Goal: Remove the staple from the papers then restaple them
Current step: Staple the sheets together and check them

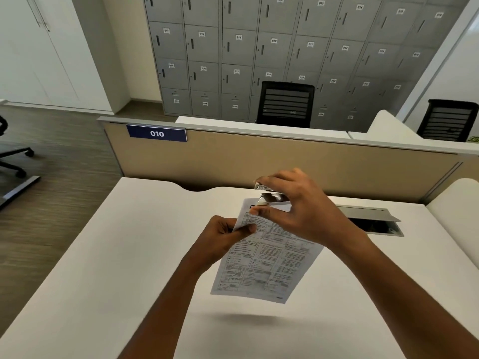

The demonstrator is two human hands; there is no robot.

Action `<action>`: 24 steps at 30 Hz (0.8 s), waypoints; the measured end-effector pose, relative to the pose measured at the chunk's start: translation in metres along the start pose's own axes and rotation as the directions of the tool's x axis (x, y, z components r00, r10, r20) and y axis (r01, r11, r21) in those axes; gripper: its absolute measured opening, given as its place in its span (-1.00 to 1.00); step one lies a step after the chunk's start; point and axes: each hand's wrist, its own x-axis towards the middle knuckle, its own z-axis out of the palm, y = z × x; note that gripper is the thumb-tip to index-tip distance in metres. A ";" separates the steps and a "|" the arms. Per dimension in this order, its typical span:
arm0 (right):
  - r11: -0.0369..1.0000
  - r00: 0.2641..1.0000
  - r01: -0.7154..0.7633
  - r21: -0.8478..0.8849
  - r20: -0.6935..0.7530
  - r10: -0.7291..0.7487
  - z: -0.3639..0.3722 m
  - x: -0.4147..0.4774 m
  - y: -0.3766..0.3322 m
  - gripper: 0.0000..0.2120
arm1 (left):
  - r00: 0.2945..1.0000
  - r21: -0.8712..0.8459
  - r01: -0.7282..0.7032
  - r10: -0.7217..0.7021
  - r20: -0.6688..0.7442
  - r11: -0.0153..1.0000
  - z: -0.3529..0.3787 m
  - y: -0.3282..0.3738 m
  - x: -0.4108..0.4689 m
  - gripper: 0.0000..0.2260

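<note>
The printed papers hang in the air above the white desk, tilted, with their shadow on the desk below. My left hand pinches them near their upper left edge. My right hand grips a small silver stapler, fingers over its top and thumb under it. The stapler's jaws sit over the top corner of the papers. The staple itself is too small to make out.
A beige partition with a blue "010" sign stands behind the desk. An open cable hatch lies in the desk at the right. Black chairs and grey lockers stand beyond.
</note>
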 end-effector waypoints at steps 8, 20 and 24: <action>0.998 0.990 0.032 -0.046 0.137 -0.026 0.001 0.005 -0.006 -0.48 | 0.999 0.010 -0.034 0.034 0.000 0.999 -0.001 0.003 -0.008 -0.80; 0.949 0.928 0.171 -0.266 0.367 -0.064 -0.022 0.031 -0.028 -0.48 | 0.999 0.056 -0.032 0.030 0.029 0.998 0.003 0.007 -0.009 -0.79; 0.894 0.897 0.260 -0.366 0.435 -0.082 -0.025 0.042 -0.040 -0.57 | 1.000 0.099 -0.003 0.001 0.019 0.995 0.007 0.007 -0.008 -0.81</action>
